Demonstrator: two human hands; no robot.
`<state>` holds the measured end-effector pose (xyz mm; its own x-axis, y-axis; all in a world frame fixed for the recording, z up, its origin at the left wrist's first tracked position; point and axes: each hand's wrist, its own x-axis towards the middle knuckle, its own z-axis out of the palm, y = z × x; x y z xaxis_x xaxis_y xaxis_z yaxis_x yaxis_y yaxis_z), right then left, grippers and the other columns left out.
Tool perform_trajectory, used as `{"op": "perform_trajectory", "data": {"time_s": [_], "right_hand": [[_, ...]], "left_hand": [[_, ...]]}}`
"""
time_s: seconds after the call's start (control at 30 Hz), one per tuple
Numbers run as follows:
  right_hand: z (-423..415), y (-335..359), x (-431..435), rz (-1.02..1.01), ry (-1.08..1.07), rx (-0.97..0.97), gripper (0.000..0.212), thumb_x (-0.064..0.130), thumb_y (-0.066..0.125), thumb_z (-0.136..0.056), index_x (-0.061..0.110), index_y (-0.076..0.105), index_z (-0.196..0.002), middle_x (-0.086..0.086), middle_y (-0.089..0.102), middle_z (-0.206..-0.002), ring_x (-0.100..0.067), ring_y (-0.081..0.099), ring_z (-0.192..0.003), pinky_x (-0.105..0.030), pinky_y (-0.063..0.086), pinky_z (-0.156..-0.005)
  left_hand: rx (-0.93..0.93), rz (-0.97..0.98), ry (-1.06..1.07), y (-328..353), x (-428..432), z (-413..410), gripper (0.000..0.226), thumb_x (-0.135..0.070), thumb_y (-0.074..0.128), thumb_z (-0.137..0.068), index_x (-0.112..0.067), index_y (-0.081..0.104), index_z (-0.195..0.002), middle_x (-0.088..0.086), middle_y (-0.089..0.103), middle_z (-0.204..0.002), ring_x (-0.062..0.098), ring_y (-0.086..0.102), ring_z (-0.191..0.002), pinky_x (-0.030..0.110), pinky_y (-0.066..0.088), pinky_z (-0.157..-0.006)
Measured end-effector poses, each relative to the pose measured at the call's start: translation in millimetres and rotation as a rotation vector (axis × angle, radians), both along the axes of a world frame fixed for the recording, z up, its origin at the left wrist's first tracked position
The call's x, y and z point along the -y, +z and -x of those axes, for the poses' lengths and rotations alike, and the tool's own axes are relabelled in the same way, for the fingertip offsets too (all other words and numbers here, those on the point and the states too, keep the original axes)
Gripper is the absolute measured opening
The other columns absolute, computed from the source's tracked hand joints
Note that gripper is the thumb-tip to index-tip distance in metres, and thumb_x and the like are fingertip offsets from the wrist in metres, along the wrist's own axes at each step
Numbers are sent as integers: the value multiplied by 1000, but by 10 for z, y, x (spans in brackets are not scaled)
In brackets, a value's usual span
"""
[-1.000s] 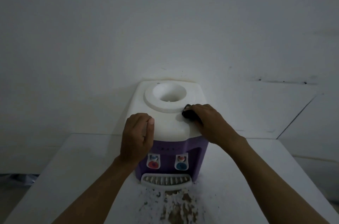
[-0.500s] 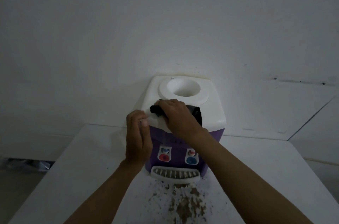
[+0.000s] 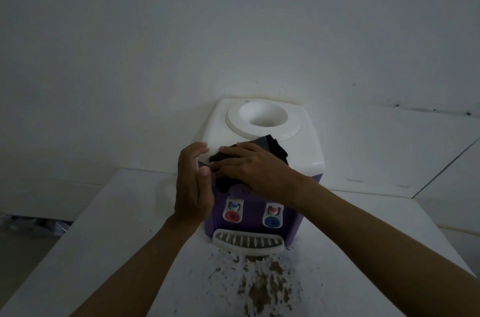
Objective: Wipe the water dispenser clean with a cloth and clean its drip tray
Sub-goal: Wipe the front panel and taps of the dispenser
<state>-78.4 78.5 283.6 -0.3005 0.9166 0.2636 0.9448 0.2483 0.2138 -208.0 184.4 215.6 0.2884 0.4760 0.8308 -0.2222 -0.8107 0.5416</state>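
A small water dispenser (image 3: 306,145) with a white top and purple body stands on a white table against the wall. Its round bottle well (image 3: 262,116) is open. A dark cloth (image 3: 272,146) lies over the front left edge of the white top, pressed down by my right hand (image 3: 254,166). My left hand (image 3: 193,181) rests flat against the dispenser's left front corner, fingers apart, bracing it. Below are a red tap (image 3: 233,211) and a blue tap (image 3: 272,215). The white slotted drip tray (image 3: 248,241) sits at the base.
The white table (image 3: 104,251) has a worn, chipped brown patch (image 3: 265,285) right in front of the drip tray. A white wall rises behind. The table's right edge runs near a second white surface (image 3: 441,212). Dark clutter lies on the floor at the far left (image 3: 33,225).
My right hand slid the cloth from the right side of the top across to its front left edge. My left hand shifted from the top's front to the left corner.
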Motion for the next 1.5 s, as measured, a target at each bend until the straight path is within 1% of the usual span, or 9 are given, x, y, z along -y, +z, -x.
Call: {"op": "perform_trajectory", "data": {"time_s": [0.13,0.37,0.7,0.83,0.93,1.1,1.23,1.43,1.5], "right_hand": [[-75,-55,170,-52,17,37,36,18,62,-87,22,61,-123,5,53,-137,-21,36,-137,-42,33,-108],[-243,-217,457,-130,43,103,37,24,45,-90,23,59,-124,6,51,-140,-19,31,-139,-37,23,-112],[-504,-545,725,-335,50,146,36,19,45,-93,19,58,-127,6,47,-142,-19,26,-142,-40,21,-116],[-620,-673,791,-427,41,83,36,17,49,-92,15,57,-127,4,46,-142,-22,25,-143,-43,21,-116],[-686,-785,835,-523,4,35,38,13,53,-91,14,55,-129,4,44,-143,-21,25,-143,-40,18,-117],[-777,-908,915,-702,-111,-198,45,1,58,-89,14,52,-132,3,44,-143,-19,29,-141,-44,25,-115],[-828,-933,954,-824,-159,-365,37,5,47,-95,10,51,-131,4,48,-139,-4,29,-138,-42,29,-114],[-829,-1071,949,-936,-176,-604,39,-4,44,-96,7,49,-133,-1,46,-142,0,31,-136,-38,26,-116],[-818,-1171,933,-968,-178,-634,39,-5,45,-95,4,49,-133,-3,44,-144,-7,31,-139,-33,25,-116]], "left_hand": [[-8,-81,-43,34,-12,-61,59,-48,21,-103,1,48,-121,13,53,-119,27,55,-108,36,46,-93],[-74,-229,-90,-58,39,-165,69,-52,17,-102,5,51,-121,16,57,-121,24,55,-113,28,42,-98],[-50,-444,-87,-150,13,-228,62,-49,20,-103,1,51,-121,13,57,-120,23,55,-110,33,47,-92],[-83,-513,-74,-172,41,-288,58,-49,26,-102,-2,54,-120,10,58,-119,20,54,-113,34,45,-98],[-102,-552,-28,-242,93,-327,58,-51,28,-101,-4,55,-121,10,59,-122,17,51,-115,25,38,-102],[-135,-596,9,-314,204,-329,61,-52,28,-100,-2,56,-123,13,59,-125,21,49,-120,19,30,-107],[-151,-550,-13,-280,241,-317,59,-51,29,-100,-4,53,-126,11,56,-128,22,50,-121,31,38,-106],[-164,-480,-62,-283,259,-293,55,-47,31,-100,-4,51,-128,12,55,-130,23,50,-122,35,41,-105],[-166,-480,-59,-295,259,-286,52,-42,33,-100,-3,52,-128,13,56,-128,24,51,-121,35,42,-105]]}}
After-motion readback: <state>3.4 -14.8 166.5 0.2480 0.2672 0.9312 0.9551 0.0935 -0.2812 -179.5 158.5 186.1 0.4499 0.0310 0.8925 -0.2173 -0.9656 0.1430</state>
